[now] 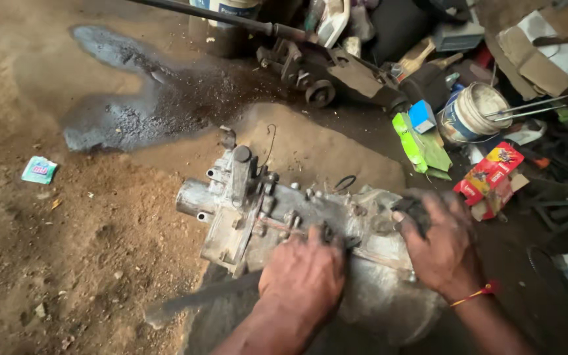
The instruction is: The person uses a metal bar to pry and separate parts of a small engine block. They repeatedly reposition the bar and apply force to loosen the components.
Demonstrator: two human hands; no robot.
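Note:
A grimy grey metal gearbox housing (244, 210) lies on the dirt floor, its narrow end pointing left. My left hand (304, 273) presses on its top near the middle, fingers curled over a small dark part. My right hand (438, 240) rests on the wider right end of the housing and grips a dark greasy lump, perhaps a rag (415, 212). A red and yellow thread circles my right wrist. The lower side of the housing is hidden by my forearms.
A dark oil stain (146, 105) spreads over the dirt behind. A floor jack (317, 72) with a long handle lies at the back. A white bucket (471, 112), green and red packets (488, 174) and cardboard clutter the right. A small wrapper (39, 169) lies left.

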